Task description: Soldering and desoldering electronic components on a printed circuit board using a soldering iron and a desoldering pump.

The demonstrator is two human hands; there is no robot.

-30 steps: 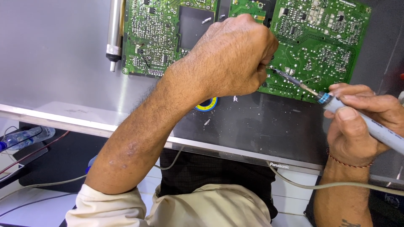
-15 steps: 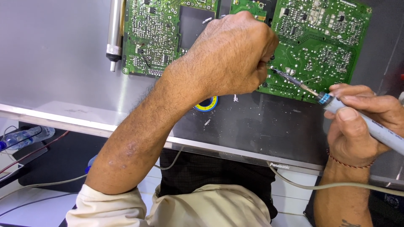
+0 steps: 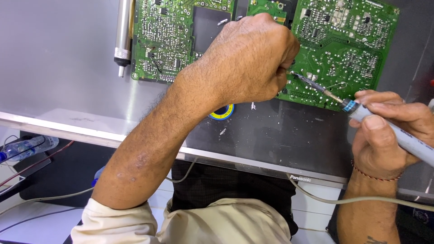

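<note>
Nothing has moved: right hand (image 3: 389, 131) fingers grip the soldering iron (image 3: 361, 113); left hand (image 3: 253, 58) fingers curled shut over the circuit board (image 3: 352, 54).

— How many circuit boards do we count?
— We count two green circuit boards (image 3: 348, 45), side by side.
— And tools?
— We see one soldering iron (image 3: 389, 131), one metal solder sucker (image 3: 123, 36) and one roll of solder (image 3: 224, 110).
— Anything else?
— We find one plastic bottle (image 3: 25, 147) at the left edge.

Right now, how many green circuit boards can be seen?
2: one circuit board at upper left beside the metal tool, another at upper right under the iron tip. The left hand may hide more.
</note>
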